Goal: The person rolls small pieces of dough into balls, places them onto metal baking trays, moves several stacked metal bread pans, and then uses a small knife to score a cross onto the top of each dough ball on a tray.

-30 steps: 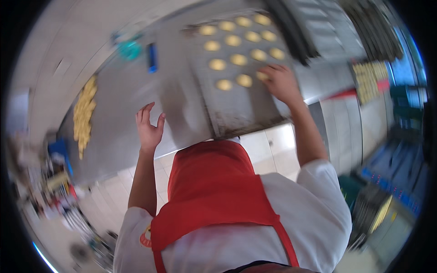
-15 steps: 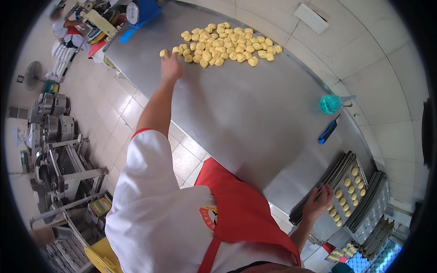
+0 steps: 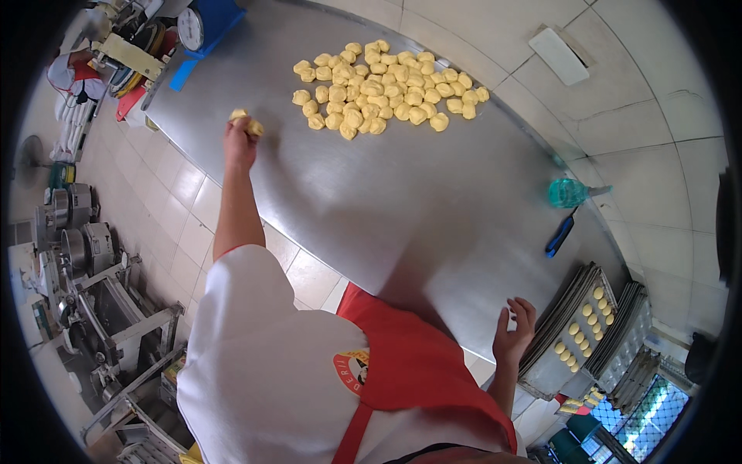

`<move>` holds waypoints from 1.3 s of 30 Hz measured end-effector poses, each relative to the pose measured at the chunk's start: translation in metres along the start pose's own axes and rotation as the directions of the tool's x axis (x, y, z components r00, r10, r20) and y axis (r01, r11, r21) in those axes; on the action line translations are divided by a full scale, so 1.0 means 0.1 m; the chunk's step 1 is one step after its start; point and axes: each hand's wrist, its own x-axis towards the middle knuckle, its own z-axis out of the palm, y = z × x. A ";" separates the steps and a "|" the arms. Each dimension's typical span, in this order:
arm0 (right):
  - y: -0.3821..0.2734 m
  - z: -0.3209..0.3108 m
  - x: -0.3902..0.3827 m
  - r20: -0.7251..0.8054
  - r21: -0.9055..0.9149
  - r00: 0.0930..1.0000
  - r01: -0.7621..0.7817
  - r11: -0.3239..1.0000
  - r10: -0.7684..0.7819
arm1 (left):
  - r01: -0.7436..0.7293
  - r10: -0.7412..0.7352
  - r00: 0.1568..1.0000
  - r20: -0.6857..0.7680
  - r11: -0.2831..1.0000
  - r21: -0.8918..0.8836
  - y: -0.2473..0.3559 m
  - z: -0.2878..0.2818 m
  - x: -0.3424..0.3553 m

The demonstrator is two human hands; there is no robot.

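My left hand (image 3: 241, 147) grips pale yellow dough pieces (image 3: 246, 120) at the left of the steel table (image 3: 348, 193), apart from a heap of similar lumps (image 3: 375, 89) along the back. Near the table's front right edge, my right hand (image 3: 512, 332) is open with loosely bent fingers and nothing in it. Just right of it, a metal baking tray (image 3: 547, 362) lies on a stack of trays with rows of small dough rounds (image 3: 587, 309) on it.
A blue scale (image 3: 205, 31) stands back left. A teal bottle (image 3: 566, 192) and blue-handled knife (image 3: 559, 236) lie by the tiled wall. More trays (image 3: 630, 329) are stacked right. At left are steel pots (image 3: 76, 249), equipment and another person in white and red (image 3: 73, 69).
The view has swung from the trays toward the dough heap. My left hand has drawn leftward from the heap holding dough. My right hand has left the tray and moved slightly left.
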 end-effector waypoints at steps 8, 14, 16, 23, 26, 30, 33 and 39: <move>-0.67 0.87 0.58 0.388 0.812 0.920 -0.367 0.454 0.048 | 0.376 -0.529 0.345 0.775 0.835 0.403 -0.67 1.59 -2.86; -0.06 0.50 0.73 -0.051 0.681 0.999 0.043 0.731 -0.011 | 0.431 -0.345 0.326 0.880 0.883 0.187 -0.54 1.64 -3.92; 0.11 0.23 0.92 -0.287 0.594 0.957 0.145 0.792 0.039 | 0.431 -0.365 0.334 0.869 0.879 0.204 -0.61 1.57 -3.95; -0.17 0.91 -0.51 0.311 0.785 0.950 -0.257 0.564 -0.001 | 0.276 -0.340 0.524 0.781 0.935 0.223 -1.34 1.45 -4.82; 0.36 0.66 -0.87 0.019 0.773 0.953 -0.205 0.600 0.302 | -0.394 0.016 0.631 0.776 0.868 0.302 -1.57 1.22 -4.68; 1.49 0.55 -1.22 -0.252 -0.033 0.955 0.152 0.988 -0.155 | -0.946 -0.004 0.309 0.951 0.100 0.307 -1.74 0.59 -4.52; 1.43 0.91 -1.19 -0.045 -0.051 0.930 0.361 0.931 -0.364 | -0.978 0.054 0.192 0.980 -0.067 0.196 -2.11 1.08 -4.88; 1.53 1.09 0.02 0.080 -0.338 0.921 0.384 0.859 -0.381 | -0.975 -0.068 -0.027 0.997 0.223 -0.011 -2.16 2.03 -4.19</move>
